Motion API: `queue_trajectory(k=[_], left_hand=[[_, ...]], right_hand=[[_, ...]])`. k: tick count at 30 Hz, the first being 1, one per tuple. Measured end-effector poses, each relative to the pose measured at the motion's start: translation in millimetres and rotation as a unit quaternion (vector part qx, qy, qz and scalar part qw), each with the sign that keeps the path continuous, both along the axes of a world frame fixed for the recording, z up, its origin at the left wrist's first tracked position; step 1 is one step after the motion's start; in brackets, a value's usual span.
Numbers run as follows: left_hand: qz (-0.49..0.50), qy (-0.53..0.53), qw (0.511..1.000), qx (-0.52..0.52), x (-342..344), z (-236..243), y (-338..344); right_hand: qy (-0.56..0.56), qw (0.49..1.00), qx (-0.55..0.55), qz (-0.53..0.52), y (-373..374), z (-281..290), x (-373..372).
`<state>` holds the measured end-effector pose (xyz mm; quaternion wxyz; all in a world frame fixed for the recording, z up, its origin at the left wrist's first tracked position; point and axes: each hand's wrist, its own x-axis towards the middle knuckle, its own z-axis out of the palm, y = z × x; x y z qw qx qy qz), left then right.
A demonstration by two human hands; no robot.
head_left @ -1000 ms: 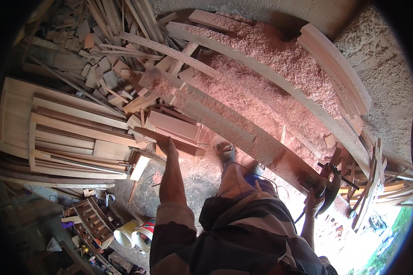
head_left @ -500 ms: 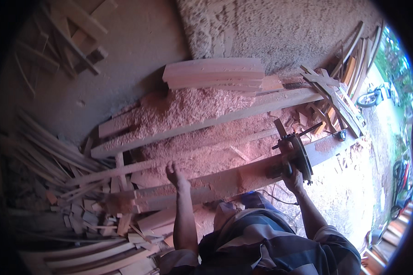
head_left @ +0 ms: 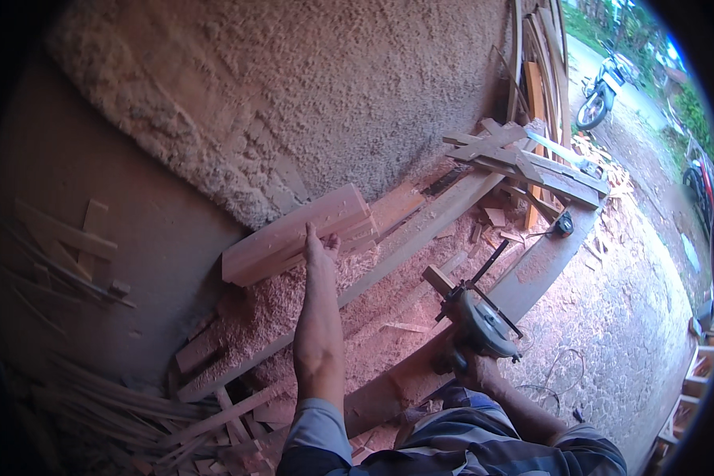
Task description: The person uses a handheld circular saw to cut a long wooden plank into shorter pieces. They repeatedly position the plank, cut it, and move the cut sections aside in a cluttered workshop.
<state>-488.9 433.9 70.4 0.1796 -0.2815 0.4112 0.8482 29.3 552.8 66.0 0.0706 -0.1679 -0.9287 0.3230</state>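
My left hand (head_left: pixel 321 246) reaches forward with its fingers apart at the near edge of a stack of pale, slightly curved boards (head_left: pixel 293 234). Whether the fingertips touch the stack I cannot tell. My right hand (head_left: pixel 481 371) is wrapped round the handle of a circular saw (head_left: pixel 484 325), which has a round guard and thin black rods sticking out. The saw rests at the long wide plank (head_left: pixel 412 365) in front of me; its blade is hidden.
Pinkish shavings (head_left: pixel 278 313) heap around a long beam (head_left: pixel 420 238). Crossed wood pieces (head_left: pixel 523 159) and a small dark tool, perhaps a tape measure (head_left: pixel 563 224), lie toward the plank's far end. Curved strips (head_left: pixel 111 404) are piled left; a motorcycle (head_left: pixel 603 91) stands outside.
My left hand has moved forward from above the near plank to the board stack. The view has turned. My right hand keeps its hold on the circular saw, which now appears tilted.
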Motion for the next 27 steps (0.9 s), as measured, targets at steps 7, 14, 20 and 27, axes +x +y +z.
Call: queue_trajectory(k=[7, 14, 20, 27], left_hand=[[0.084, 0.117, 0.989, -0.031, 46.8, -13.3, -19.2], [0.170, 0.143, 0.972, -0.078, 127.1, 21.2, -93.6], [0.151, 0.134, 0.936, -0.288, 240.4, 12.7, -185.1], [0.182, 0.038, 0.817, -0.546, 435.7, -94.0, -264.8]], right_hand=[[0.056, 0.998, -0.016, 0.030, 8.5, 27.7, -3.3], [-0.041, 0.996, -0.076, 0.019, 4.3, -5.5, -0.1], [-0.047, 0.996, -0.072, 0.021, 1.6, -36.4, 13.4], [-0.058, 0.991, -0.109, 0.052, 14.7, -39.7, 9.1]])
